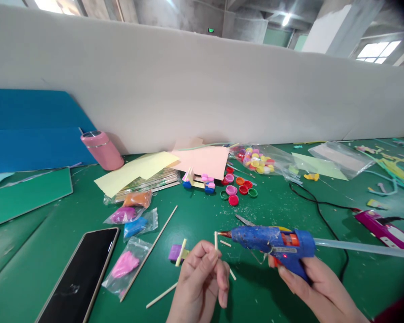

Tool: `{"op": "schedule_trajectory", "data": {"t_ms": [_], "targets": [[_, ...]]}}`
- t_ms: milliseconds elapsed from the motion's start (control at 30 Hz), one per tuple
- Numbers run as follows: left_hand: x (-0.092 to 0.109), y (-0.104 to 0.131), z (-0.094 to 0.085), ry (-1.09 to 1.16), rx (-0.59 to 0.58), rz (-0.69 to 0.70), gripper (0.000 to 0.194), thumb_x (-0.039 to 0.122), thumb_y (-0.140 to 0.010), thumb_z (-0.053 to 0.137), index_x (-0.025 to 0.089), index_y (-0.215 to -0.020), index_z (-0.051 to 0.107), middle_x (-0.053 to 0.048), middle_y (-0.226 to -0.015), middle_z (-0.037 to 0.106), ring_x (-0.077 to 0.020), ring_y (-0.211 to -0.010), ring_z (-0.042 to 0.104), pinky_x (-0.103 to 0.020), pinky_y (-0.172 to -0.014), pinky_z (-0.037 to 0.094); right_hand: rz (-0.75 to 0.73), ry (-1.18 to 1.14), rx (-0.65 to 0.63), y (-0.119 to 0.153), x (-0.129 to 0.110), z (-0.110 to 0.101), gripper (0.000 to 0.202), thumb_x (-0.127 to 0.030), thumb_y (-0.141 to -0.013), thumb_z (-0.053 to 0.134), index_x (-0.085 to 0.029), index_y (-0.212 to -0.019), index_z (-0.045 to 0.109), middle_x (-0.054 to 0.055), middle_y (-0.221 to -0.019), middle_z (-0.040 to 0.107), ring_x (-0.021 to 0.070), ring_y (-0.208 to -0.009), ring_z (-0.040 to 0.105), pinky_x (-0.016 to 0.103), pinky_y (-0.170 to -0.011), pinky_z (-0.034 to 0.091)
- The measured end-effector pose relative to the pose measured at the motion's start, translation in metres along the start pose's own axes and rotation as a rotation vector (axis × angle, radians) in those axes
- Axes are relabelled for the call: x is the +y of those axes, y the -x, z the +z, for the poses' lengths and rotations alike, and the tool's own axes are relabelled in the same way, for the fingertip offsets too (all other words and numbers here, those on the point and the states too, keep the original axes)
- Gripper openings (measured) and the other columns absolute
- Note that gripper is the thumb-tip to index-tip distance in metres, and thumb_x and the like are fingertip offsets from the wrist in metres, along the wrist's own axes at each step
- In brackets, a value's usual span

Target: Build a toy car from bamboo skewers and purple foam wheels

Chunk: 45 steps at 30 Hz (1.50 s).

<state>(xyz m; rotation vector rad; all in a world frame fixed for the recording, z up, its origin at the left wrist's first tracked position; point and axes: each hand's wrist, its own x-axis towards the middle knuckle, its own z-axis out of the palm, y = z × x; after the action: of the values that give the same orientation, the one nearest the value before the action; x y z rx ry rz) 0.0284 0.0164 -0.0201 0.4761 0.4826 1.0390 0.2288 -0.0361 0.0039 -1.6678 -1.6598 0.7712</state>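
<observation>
In my left hand (202, 273) a short wooden stick (216, 240) stands upright, pinched between thumb and fingertips. My right hand (309, 282) is wrapped round the handle of a blue hot glue gun (269, 238), whose long glue stick (360, 247) juts out at the back. The gun's nozzle is at the top of the small stick, touching it or very close. Just beyond my left hand lies a purple piece (175, 252) with a pale yellow crosspiece (181, 252). Short cut sticks lie around this hand, and scissor tips (244, 220) show behind the gun.
A phone (81, 273), bagged clay (125, 264) and a long stick (150, 251) lie left. Farther back are a small clay-and-stick model (197, 183), bottle caps (233, 199), coloured paper (202, 160) and a pink flask (103, 150). A black cable (318, 204) and purple device (385, 229) lie right.
</observation>
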Motion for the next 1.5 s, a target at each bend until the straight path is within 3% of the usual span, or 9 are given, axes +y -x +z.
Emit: {"op": "schedule_trajectory", "data": {"t_ms": [867,1500], "targets": [[-0.005,-0.001,-0.004,0.035,0.006,0.014,0.019,0.019,-0.087,0.045,0.016,-0.070,0.051,0.000,-0.043,0.060,-0.0047,-0.031,0.048,-0.018,-0.042,0.029,-0.152,0.059,0.017,0.004,0.003,-0.003,0.016,-0.024,-0.081,0.053,-0.025,-0.094,0.062,0.000,-0.078,0.069,0.0144,-0.065,0.066,0.015,-0.058,0.053],[-0.007,-0.002,-0.005,0.036,-0.025,0.004,0.019,0.019,-0.087,0.046,0.015,-0.068,0.051,0.000,-0.043,0.060,-0.0047,-0.031,0.047,-0.018,-0.042,0.028,-0.124,0.153,0.027,0.002,0.009,-0.005,0.019,-0.030,-0.084,0.050,-0.022,-0.097,0.061,0.004,-0.084,0.069,0.0166,-0.071,0.066,0.018,-0.062,0.055]]}}
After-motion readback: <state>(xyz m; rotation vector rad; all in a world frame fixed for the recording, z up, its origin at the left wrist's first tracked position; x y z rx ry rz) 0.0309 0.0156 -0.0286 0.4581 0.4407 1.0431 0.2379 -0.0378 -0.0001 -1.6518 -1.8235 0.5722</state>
